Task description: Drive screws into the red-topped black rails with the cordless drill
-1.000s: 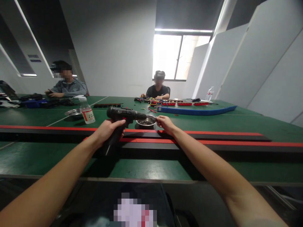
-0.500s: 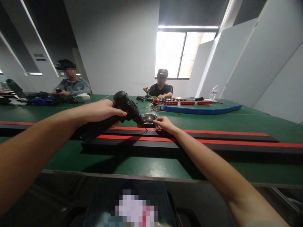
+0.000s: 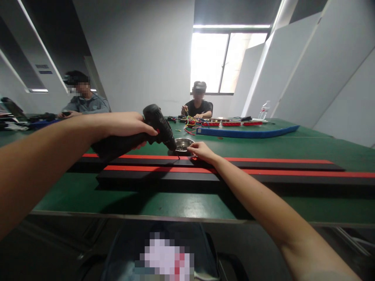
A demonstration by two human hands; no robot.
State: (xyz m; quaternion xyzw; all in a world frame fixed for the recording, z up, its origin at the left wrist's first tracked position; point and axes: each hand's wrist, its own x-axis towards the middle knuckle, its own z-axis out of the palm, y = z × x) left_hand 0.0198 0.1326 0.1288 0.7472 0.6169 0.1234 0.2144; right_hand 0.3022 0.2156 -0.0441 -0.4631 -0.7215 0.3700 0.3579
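Saw a blue strip (image 3: pixel 249 133) on the green table (image 3: pixel 263 146), with red blocks (image 3: pixel 231 124) and coloured wires (image 3: pixel 187 124) just behind, an upright clear bottle (image 3: pixel 264 110) farther right. Spotted a person in black (image 3: pixel 197 109) below a bright window (image 3: pixel 208 62), another in grey (image 3: pixel 91 104) well left.

The green bench (image 3: pixel 175 205) carries two long, red-topped black bars (image 3: pixel 187 178), a metal bowl (image 3: pixel 184 139) just behind them, a curved blue strip (image 3: pixel 249 133), coloured wires (image 3: pixel 189 128) and red pieces (image 3: pixel 231 124).
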